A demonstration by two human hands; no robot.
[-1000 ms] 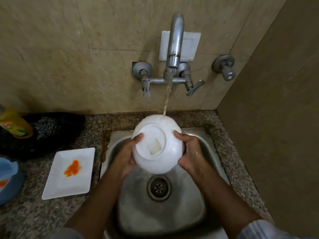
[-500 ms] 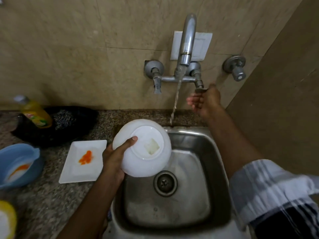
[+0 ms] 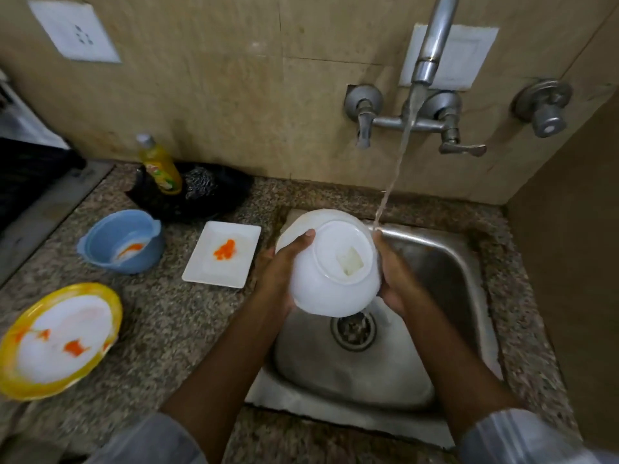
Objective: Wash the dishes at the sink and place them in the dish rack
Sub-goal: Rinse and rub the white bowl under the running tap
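Since half a second ago our right hand (image 3: 397, 283) has left the tap lever and come back to the white bowl (image 3: 331, 266), so both hands grip it again. Left hand (image 3: 283, 272) clasps the bowl's left side, fingertips over the base ring; right hand cups the right side and lower edge. Bowl is held bottom-up, base toward us, over the steel sink (image 3: 445, 262), above the drain (image 3: 354, 330). Water stream (image 3: 397, 169) runs from the faucet (image 3: 432, 45) and lands at the bowl's upper right edge, by our right fingertips.

On the granite desk (image 3: 174, 323), left of the sink: white rectangular plate (image 3: 207, 272) with an orange smear, just beside the sink rim. Farther left, blue bowl (image 3: 100, 242) with orange residue. Nearer us, yellow-rimmed plate (image 3: 20, 386), also orange-stained. Yellow soap bottle (image 3: 160, 165) stands against the wall, next to a dark scrubber (image 3: 201, 185).
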